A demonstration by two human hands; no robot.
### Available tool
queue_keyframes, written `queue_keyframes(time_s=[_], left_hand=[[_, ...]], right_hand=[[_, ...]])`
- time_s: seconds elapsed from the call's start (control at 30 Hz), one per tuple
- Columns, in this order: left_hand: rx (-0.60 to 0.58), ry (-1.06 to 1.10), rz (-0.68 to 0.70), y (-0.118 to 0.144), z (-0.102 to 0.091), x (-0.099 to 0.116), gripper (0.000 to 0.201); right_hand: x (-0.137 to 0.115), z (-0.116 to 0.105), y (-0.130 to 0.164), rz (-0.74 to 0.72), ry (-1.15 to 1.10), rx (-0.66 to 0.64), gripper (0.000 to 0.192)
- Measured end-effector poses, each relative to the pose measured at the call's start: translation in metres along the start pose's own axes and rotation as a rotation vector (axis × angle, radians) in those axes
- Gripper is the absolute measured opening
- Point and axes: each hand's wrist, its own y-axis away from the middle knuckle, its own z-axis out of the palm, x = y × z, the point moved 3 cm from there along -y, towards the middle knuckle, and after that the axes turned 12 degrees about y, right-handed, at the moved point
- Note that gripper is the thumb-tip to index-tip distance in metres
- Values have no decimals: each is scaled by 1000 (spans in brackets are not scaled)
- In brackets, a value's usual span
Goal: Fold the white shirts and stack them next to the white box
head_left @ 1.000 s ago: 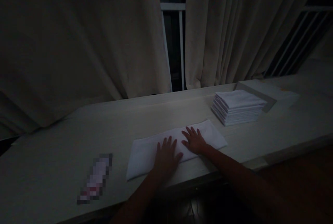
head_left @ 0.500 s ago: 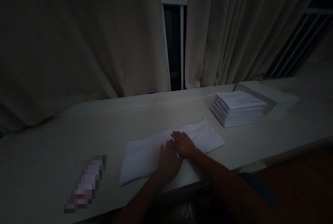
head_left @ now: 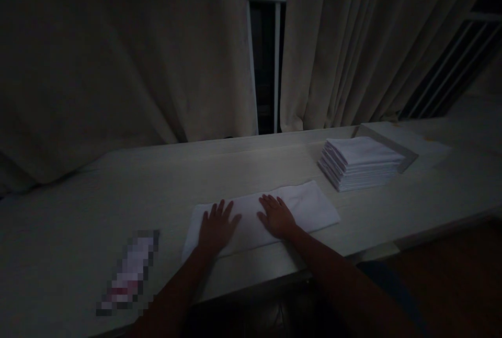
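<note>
A white cloth (head_left: pixel 249 228), folded into a long strip, lies flat on the pale tabletop (head_left: pixel 164 181). My left hand (head_left: pixel 216 227) rests on the left part of the strip, palm down with fingers spread. Near its middle, my right hand (head_left: pixel 276 216) also lies flat on the cloth, thumb apart from the other fingers. Neither hand grips anything. Behind and to the right stands a neat stack of folded white cloths (head_left: pixel 358 164).
A pixelated, whitish and reddish flat item (head_left: pixel 129 272) lies at the table's left. Beyond the stack is a pale flat box-like object (head_left: pixel 396 139). Beige curtains (head_left: pixel 204 55) hang along the back edge, with a white railing (head_left: pixel 276 66) between them.
My left hand has slid left along the cloth, away from my right hand, and its fingers have spread. My right hand has stayed near the middle.
</note>
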Motion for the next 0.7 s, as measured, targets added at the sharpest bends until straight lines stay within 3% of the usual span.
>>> queue_keyframes(time_s=[0.1, 0.2, 0.37, 0.57, 0.7], left_hand=[[-20, -25, -77, 4, -8, -38, 71], [24, -58, -135, 9, -18, -51, 74], [102, -53, -15, 25, -28, -22, 78], [49, 4, 106, 52, -9, 7, 74], [86, -17, 123, 55, -3, 6, 71]], right_hand=[[0, -1, 0, -7, 2, -19, 62], [-1, -1, 1, -7, 8, -25, 63], [-2, -1, 2, -15, 18, -7, 62], [1, -8, -3, -37, 23, -67, 63], [-30, -15, 4, -152, 54, -4, 63]])
